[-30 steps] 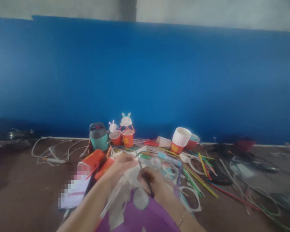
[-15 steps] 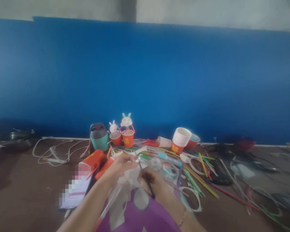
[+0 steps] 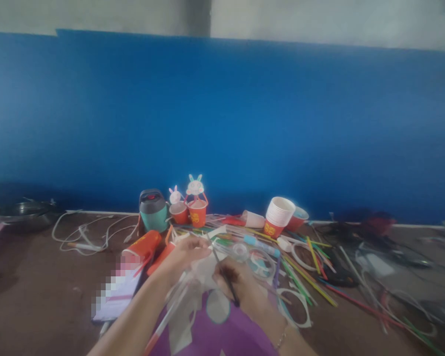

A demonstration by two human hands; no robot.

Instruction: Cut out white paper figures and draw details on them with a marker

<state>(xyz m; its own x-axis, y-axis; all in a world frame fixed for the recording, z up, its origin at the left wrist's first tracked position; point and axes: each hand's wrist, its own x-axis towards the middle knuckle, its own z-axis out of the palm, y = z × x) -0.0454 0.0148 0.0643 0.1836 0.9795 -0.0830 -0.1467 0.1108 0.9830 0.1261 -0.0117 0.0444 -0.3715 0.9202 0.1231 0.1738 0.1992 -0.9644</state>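
The right hand (image 3: 239,282) has its grip closed around a slim dark pen-like rod (image 3: 230,287), long axis slanting up-leftward, with white paper (image 3: 204,269) to its left, nearer the left hand (image 3: 183,257), whose grip cannot be determined.

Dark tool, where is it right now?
In the head view, the dark tool is below centre, in the right hand, right of the left hand.

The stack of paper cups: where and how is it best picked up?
Probably around its bottom red cup, coming from the near side. The stack stands upright, with rims bunched above and that cup's patterned wall showing below. Another red cup crowds its right, and a pale cup lies on its side to the left.
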